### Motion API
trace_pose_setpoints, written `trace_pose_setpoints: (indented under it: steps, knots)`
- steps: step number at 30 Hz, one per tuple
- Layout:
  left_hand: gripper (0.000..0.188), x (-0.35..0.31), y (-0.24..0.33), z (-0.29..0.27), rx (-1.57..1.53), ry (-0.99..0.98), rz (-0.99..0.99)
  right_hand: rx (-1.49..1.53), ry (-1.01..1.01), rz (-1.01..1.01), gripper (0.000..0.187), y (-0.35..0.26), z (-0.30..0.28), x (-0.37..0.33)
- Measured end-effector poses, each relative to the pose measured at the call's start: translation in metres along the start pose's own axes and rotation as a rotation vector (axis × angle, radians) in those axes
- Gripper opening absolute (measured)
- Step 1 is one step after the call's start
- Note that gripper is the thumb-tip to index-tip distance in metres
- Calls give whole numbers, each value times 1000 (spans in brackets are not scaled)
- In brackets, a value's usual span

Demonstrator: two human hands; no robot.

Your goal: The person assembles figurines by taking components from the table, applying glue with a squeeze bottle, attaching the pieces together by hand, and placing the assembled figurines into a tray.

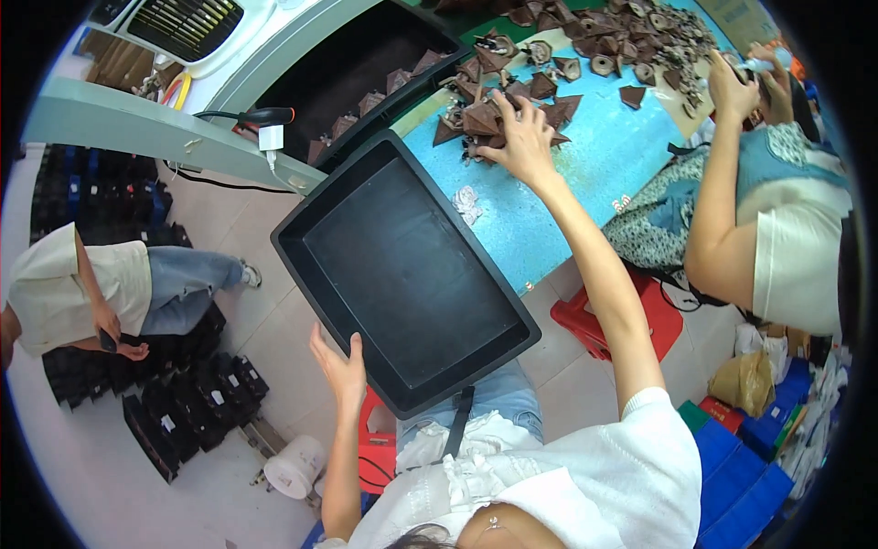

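Observation:
A black rectangular tray (402, 265) stands tilted in front of me, its far edge against the worktable and its near end by my lap. My left hand (340, 371) holds the tray's left rim, thumb up by the edge and fingers along the outer side. Over on the blue table surface (540, 238), my right hand (526, 142) reaches into a cluster of brown pointed parts. Its thumb and fingers are around a brown pyramid-shaped part (482, 119); the contact is partly hidden. A small crumpled white piece (467, 205) lies near the tray's right edge.
A larger heap of brown parts (622, 37) covers the table's far side. Another black tray (343, 69) with brown parts sits far left. A co-worker's hands (741, 87) work at right; another person (119, 284) stands left by stacked black trays (192, 403). A red stool (631, 316) is underneath.

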State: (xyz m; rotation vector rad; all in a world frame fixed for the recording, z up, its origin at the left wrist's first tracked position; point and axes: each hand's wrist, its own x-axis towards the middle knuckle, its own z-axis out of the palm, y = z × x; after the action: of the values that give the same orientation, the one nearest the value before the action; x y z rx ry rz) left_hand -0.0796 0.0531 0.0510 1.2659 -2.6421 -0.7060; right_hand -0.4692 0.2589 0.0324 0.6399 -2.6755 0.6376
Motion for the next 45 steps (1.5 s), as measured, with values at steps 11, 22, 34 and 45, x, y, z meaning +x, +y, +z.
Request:
trace_pose_setpoints:
  steps: [11,22,34,45]
  knots:
    - [63,63,180,53,-425,-186,470,157,-228,-227,68,-5,14,-24]
    - [48,113,225,67,-1250,-620,61,669,-129,100,55,-61,-79,-37]
    - [57,107,191,31,-1830,-768,-547,1396,-562,619,30,-113,-74,-76]
    - [47,86,171,30,-1631,-696,-342,1766,-689,1092,21,-123,-75,-79]
